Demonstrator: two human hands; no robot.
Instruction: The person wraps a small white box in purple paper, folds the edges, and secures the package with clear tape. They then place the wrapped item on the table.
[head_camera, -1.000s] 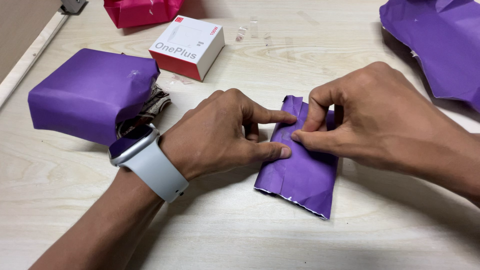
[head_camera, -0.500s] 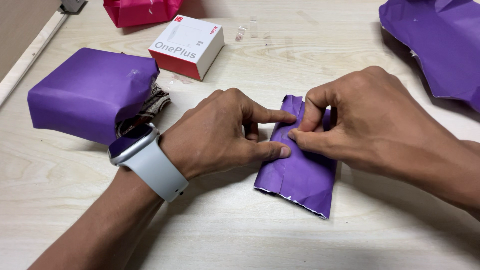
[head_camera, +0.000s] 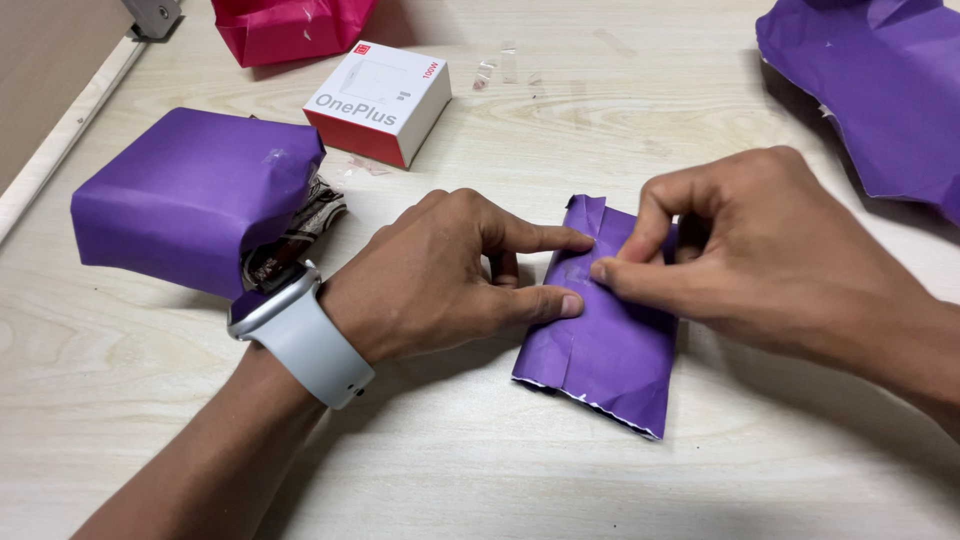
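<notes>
A small flat packet wrapped in purple paper (head_camera: 605, 350) lies on the pale wooden table (head_camera: 480, 460), its near edge torn and white. My left hand (head_camera: 450, 270), a white-strapped watch on its wrist, presses the packet's left edge with forefinger and thumb. My right hand (head_camera: 760, 250) rests on the packet's upper middle, thumb and bent forefinger pinching at the paper seam there.
A larger parcel in purple paper (head_camera: 185, 195) sits at the left with patterned cloth showing at its open end. Behind it stand a white and red box (head_camera: 378, 100) and red paper (head_camera: 290, 25). A loose purple sheet (head_camera: 880, 90) lies at the far right.
My right thumb and forefinger have shifted slightly along the seam. The view has dropped a little, so everything sits slightly lower. The packet and my left hand have stayed put.
</notes>
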